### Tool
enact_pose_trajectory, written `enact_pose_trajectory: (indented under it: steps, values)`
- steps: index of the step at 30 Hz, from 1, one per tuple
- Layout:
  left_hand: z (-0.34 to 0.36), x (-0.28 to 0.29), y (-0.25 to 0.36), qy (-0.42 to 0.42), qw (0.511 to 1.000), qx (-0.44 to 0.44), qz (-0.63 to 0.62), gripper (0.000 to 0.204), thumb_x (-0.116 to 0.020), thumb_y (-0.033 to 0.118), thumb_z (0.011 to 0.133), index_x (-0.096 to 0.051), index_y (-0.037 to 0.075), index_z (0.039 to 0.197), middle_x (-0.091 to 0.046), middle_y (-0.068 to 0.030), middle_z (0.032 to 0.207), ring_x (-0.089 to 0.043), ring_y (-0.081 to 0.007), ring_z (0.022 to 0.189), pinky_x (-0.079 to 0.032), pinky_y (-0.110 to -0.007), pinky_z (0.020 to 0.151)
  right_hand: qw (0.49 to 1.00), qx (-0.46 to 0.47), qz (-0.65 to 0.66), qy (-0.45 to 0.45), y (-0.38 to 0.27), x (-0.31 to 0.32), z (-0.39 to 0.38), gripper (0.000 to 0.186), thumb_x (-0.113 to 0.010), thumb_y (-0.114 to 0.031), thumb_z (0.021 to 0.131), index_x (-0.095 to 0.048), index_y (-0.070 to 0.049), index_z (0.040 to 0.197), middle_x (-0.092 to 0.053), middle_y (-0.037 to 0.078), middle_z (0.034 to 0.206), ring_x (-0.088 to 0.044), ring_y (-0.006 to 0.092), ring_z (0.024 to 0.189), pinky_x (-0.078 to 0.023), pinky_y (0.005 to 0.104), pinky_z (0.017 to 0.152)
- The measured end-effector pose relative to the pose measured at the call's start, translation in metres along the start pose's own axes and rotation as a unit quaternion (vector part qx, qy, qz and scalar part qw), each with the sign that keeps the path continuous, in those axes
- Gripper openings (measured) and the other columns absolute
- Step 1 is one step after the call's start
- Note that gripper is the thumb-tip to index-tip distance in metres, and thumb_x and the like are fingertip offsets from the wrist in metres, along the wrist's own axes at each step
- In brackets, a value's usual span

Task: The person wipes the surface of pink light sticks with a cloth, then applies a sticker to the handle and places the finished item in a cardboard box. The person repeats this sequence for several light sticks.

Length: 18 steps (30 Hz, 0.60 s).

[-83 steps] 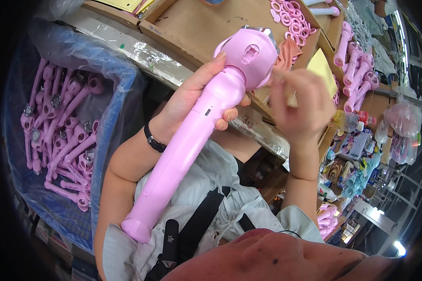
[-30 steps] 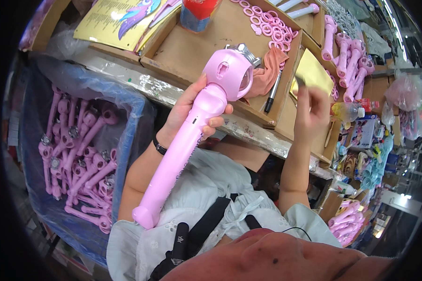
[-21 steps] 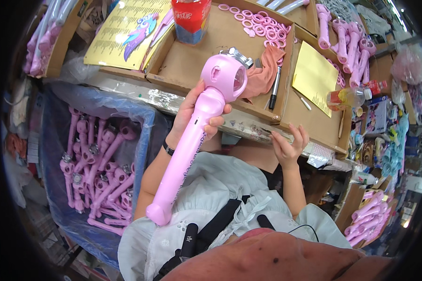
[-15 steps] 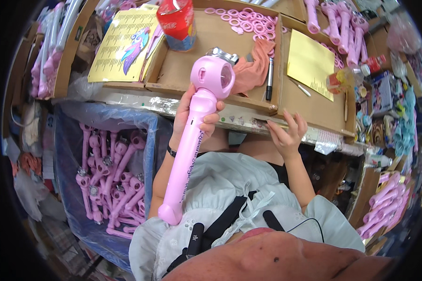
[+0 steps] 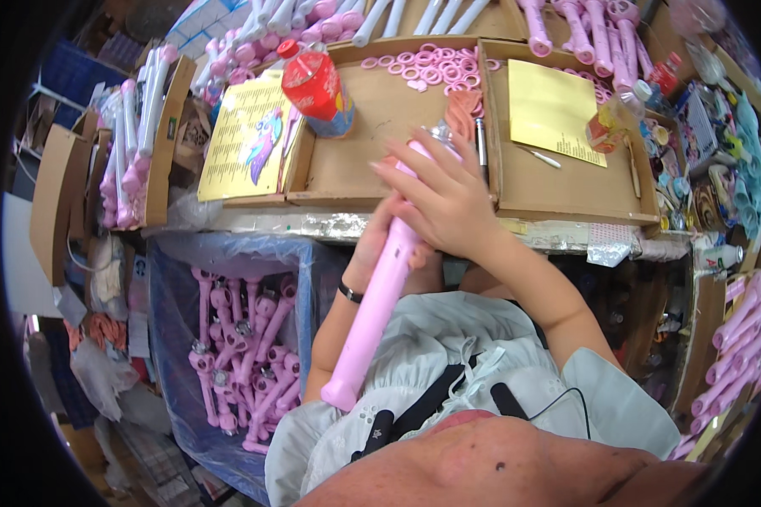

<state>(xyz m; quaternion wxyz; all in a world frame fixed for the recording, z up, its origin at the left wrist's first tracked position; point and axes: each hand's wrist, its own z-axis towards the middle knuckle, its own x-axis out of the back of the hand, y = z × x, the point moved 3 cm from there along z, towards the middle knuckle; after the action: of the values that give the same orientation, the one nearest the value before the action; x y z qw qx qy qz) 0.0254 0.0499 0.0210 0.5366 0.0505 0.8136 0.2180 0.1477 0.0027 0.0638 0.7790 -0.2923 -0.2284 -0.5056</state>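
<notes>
A pink toy wand (image 5: 368, 325) slants up from my lap toward the table edge, its round head at the top. My left hand (image 5: 370, 245) is wrapped around the upper part of its shaft. Over the head lies my right hand (image 5: 448, 203), fingers stretched out, spread and a little blurred. That hand hides most of the head; a bit of its silvery top shows beyond the fingers. An orange cloth (image 5: 462, 112) and a black marker (image 5: 481, 144) lie in the cardboard tray (image 5: 372, 110) just past my right hand.
Pink rings (image 5: 435, 63) fill the tray's far end, near a red-labelled bottle (image 5: 317, 89). Yellow sheets (image 5: 558, 106) lie on both sides. Below left, a blue plastic-lined bin (image 5: 171, 296) holds several pink wands (image 5: 245, 338). More pink pieces (image 5: 736, 346) are stacked at right.
My right hand has moved left from the table edge onto the wand's head. My left hand still grips the wand. The whole view has shifted, bringing more of the far left into sight.
</notes>
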Motion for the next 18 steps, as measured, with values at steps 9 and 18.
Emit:
enact_pose_trajectory:
  steps: [9, 18]
  values:
    - [-0.017, -0.006, 0.011, -0.051, 0.997, -0.044, -0.029, 0.05, -0.038, 0.049, 0.095, -0.045, 0.008, 0.122, -0.057, -0.0186, 0.091, -0.054, -0.0179, 0.05, -0.044, -0.025, 0.034, 0.971, -0.146, -0.035, 0.184, 0.063, 0.024, 0.054, 0.027, -0.057, -0.027, 0.082, -0.063, -0.008, 0.101, -0.057, 0.011, 0.119, -0.046, 0.0301, 0.117, -0.023, 0.053, 0.103]
    - [-0.019, -0.004, 0.036, -0.154, 0.981, -0.066, -0.093, 0.061, -0.037, 0.056, 0.093, -0.043, 0.002, 0.122, -0.054, -0.0193, 0.093, -0.05, -0.0156, 0.048, -0.042, -0.023, 0.034, 0.966, -0.179, -0.073, 0.172, 0.052, 0.035, -0.016, 0.019, -0.057, -0.013, 0.083, -0.061, -0.007, 0.101, -0.062, 0.012, 0.103, -0.051, 0.028, 0.112, -0.032, 0.0453, 0.1]
